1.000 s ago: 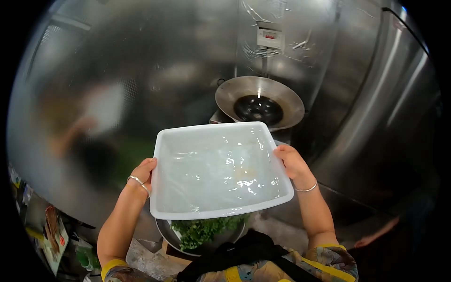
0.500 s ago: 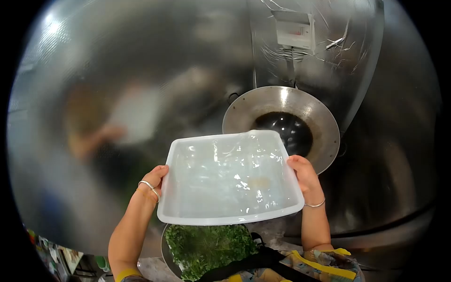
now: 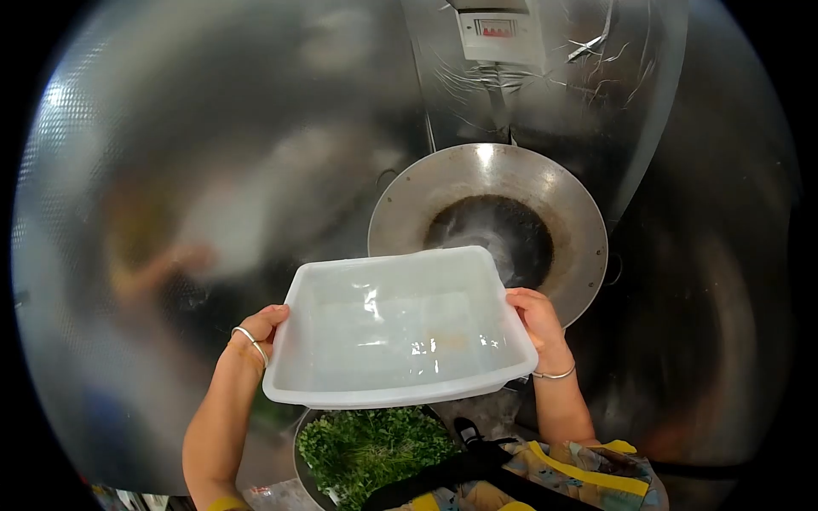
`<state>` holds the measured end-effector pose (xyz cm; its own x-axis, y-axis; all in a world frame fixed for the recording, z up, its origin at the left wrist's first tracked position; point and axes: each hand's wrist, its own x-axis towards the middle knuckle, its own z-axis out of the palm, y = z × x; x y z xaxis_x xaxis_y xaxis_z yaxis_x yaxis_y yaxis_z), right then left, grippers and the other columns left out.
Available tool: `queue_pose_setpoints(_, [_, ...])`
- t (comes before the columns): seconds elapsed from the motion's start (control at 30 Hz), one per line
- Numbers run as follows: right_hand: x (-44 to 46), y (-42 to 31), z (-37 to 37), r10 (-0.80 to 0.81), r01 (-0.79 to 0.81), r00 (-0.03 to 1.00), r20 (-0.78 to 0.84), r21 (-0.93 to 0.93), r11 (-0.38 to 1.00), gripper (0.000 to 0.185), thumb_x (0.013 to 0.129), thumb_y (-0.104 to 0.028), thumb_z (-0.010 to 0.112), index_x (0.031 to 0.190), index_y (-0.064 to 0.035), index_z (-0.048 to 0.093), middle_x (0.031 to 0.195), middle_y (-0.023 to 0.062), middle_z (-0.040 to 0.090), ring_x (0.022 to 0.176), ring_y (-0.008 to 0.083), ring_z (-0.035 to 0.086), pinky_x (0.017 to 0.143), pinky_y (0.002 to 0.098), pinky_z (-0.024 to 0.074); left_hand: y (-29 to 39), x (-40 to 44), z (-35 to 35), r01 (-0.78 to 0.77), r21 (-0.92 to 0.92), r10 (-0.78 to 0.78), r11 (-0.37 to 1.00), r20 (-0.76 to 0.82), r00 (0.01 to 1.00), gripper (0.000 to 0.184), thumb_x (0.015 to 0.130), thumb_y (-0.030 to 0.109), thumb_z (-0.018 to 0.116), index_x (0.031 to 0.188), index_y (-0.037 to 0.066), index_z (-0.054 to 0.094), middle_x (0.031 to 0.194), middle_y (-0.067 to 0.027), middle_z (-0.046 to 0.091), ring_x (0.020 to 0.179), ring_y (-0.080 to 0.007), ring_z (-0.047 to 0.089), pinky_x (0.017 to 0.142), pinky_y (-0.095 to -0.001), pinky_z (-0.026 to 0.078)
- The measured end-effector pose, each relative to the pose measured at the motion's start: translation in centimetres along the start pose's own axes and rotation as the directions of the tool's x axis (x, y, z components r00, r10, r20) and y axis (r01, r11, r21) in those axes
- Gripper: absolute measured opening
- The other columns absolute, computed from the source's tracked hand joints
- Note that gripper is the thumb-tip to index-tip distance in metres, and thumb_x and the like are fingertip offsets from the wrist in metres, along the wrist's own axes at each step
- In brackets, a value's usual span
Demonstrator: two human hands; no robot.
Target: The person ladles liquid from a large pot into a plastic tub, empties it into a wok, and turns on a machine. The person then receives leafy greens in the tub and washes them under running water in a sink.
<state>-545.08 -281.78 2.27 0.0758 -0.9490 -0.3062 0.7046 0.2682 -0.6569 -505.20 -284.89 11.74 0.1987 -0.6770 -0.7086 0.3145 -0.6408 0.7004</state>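
Note:
A white rectangular plastic tub (image 3: 392,332) is held up in front of me, its far edge overlapping the near side of a wide metal wok (image 3: 392,221). Wet glints show inside the tub, and a small yellowish patch lies on its floor. My left hand (image 3: 262,328) grips the tub's left rim, thumb on top. On the right rim, my right hand (image 3: 535,313) is closed in the same way. Dark liquid (image 3: 511,230) in the wok has pale streaks on its surface just past the tub's edge.
Below the tub stands a round container of leafy green herbs (image 3: 375,447), close to my body. Shiny metal sheeting (image 3: 324,128) rises behind and to the left. On it, above the wok, is a white switch box (image 3: 498,34).
The tub has shifted slightly left in view, and the rippling water in it looks lower. The wok's liquid, calm before, now shows pale streaks. Both hands keep their hold.

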Motion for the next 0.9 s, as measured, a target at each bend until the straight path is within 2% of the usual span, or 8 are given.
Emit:
queue_pose_setpoints(0.2, [0.6, 0.0, -0.6, 0.022, -0.022, 1.000, 0.011, 0.006, 1.000, 0.019, 0.079, -0.002, 0.044, 0.087, 0.0089, 0.057, 0.077, 0.0143, 0.061, 0.065, 0.0194, 0.059, 0.062, 0.0288, 0.0491, 1.2, -0.3, 1.3, 0.048, -0.009, -0.047, 0.999, 0.099, 0.994, 0.009, 0.085, 0.009, 0.049, 0.089, 0.002, 0.053, 0.084, -0.0119, 0.058, 0.076, -0.0236, 0.059, 0.072, -0.0440, 0.051])
queue_pose_setpoints(0.3, [0.8, 0.1, -1.2, 0.015, -0.017, 1.000, -0.025, -0.070, 0.997, 0.020, 0.079, -0.003, 0.045, 0.088, 0.0081, 0.058, 0.078, 0.0135, 0.061, 0.065, 0.0188, 0.059, 0.062, 0.0279, 0.0486, 1.9, -0.3, 1.7, 0.038, 0.016, -0.041, 0.999, 0.316, 0.948, 0.016, 0.084, 0.010, 0.049, 0.094, -0.002, 0.052, 0.087, -0.0162, 0.059, 0.075, -0.0262, 0.060, 0.070, -0.0450, 0.051])
queue_pose_setpoints(0.4, [1.1, 0.0, -1.2, -0.002, -0.008, 0.997, -0.078, -0.125, 0.992, 0.018, 0.079, -0.004, 0.046, 0.087, 0.0073, 0.059, 0.077, 0.0124, 0.061, 0.064, 0.0182, 0.059, 0.060, 0.0271, 0.0480, 2.7, -0.1, 2.4, 0.049, 0.069, -0.070, 0.996, 0.346, 0.936, 0.022, 0.083, 0.013, 0.048, 0.098, -0.002, 0.052, 0.089, -0.0170, 0.059, 0.075, -0.0258, 0.060, 0.068, -0.0437, 0.051])
queue_pose_setpoints(0.57, [1.2, -0.1, -1.5, -0.021, 0.003, 0.993, -0.120, -0.142, 0.990, 0.020, 0.080, -0.007, 0.047, 0.090, 0.0075, 0.059, 0.077, 0.0127, 0.062, 0.066, 0.0178, 0.059, 0.060, 0.0263, 0.0480, 4.1, -0.5, 4.4, -0.045, 0.154, 0.003, 0.987, 0.263, 0.965, 0.028, 0.082, 0.018, 0.048, 0.101, -0.002, 0.052, 0.094, -0.0180, 0.057, 0.084, -0.0269, 0.058, 0.076, -0.0393, 0.048])
queue_pose_setpoints(0.67, [1.3, 0.4, -1.5, 0.030, -0.032, 0.995, -0.093, -0.023, 0.999, 0.020, 0.080, -0.007, 0.048, 0.088, 0.0083, 0.058, 0.078, 0.0130, 0.061, 0.066, 0.0183, 0.060, 0.060, 0.0265, 0.0484, 6.0, -0.6, 5.8, -0.089, 0.239, 0.046, 0.967, 0.177, 0.983, 0.032, 0.083, 0.020, 0.048, 0.103, -0.005, 0.051, 0.101, -0.0186, 0.055, 0.092, -0.0274, 0.054, 0.082, -0.0358, 0.043])
queue_pose_setpoints(0.8, [2.5, 1.4, -2.8, 0.122, -0.117, 0.992, -0.039, 0.124, 0.985, 0.019, 0.079, -0.006, 0.049, 0.087, 0.0097, 0.056, 0.081, 0.0152, 0.060, 0.068, 0.0207, 0.059, 0.063, 0.0305, 0.0494, 7.2, 0.4, 6.9, -0.319, 0.350, 0.307, 0.881, 0.093, 0.947, 0.025, 0.081, 0.020, 0.055, 0.094, -0.001, 0.059, 0.089, -0.0114, 0.060, 0.079, -0.0229, 0.057, 0.074, -0.0332, 0.047])
queue_pose_setpoints(0.87, [2.9, 2.3, -3.6, 0.181, -0.179, 0.984, 0.002, 0.129, 0.975, 0.025, 0.080, -0.010, 0.049, 0.094, 0.0107, 0.054, 0.088, 0.0166, 0.060, 0.076, 0.0226, 0.060, 0.072, 0.0329, 0.0497, 8.6, 2.9, 5.4, -0.405, 0.308, 0.334, 0.861, 0.259, 0.906, 0.020, 0.079, 0.017, 0.058, 0.089, 0.000, 0.061, 0.084, -0.0094, 0.061, 0.075, -0.0208, 0.058, 0.070, -0.0306, 0.047])
queue_pose_setpoints(0.9, [2.9, 2.0, -3.1, 0.223, -0.223, 0.975, 0.018, 0.161, 0.961, 0.026, 0.081, -0.010, 0.049, 0.096, 0.0106, 0.054, 0.090, 0.0173, 0.060, 0.078, 0.0230, 0.060, 0.074, 0.0331, 0.0494, 9.8, 2.9, 6.0, -0.326, 0.323, 0.258, 0.888, 0.238, 0.937, 0.022, 0.079, 0.018, 0.057, 0.093, 0.001, 0.060, 0.084, -0.0098, 0.061, 0.076, -0.0203, 0.058, 0.068, -0.0299, 0.048])
